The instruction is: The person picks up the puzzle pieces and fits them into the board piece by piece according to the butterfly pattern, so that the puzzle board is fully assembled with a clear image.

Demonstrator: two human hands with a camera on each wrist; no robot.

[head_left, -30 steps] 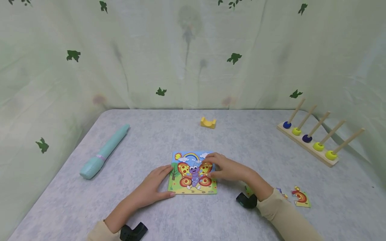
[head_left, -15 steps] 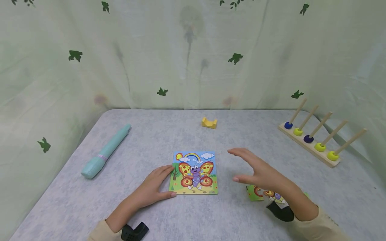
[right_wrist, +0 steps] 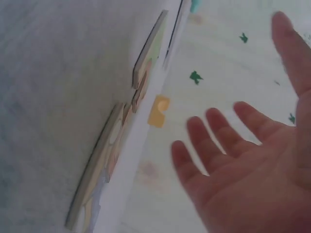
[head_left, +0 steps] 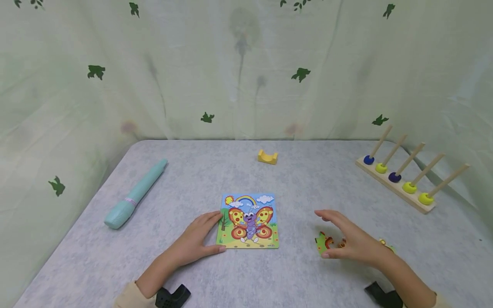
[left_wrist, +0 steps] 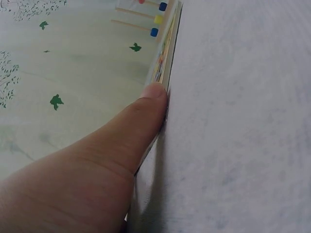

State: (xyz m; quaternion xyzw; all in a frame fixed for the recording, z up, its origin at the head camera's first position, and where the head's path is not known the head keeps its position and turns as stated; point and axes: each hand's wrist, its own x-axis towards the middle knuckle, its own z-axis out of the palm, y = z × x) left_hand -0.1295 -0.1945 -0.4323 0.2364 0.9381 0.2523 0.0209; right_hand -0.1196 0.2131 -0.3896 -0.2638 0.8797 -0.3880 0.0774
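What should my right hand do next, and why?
Maybe lower the right hand and pinch the green puzzle piece: the hand holds nothing and looks close to that piece in the head view, while the left hand touches the butterfly board.

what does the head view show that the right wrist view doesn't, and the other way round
Only head: the left hand, the printed face of the butterfly board it touches, and the peg stand.
Only right wrist: all of the right hand's fingers, seen spread apart.
Both: the right hand, loose puzzle pieces, the yellow block and the leaf-print backdrop.
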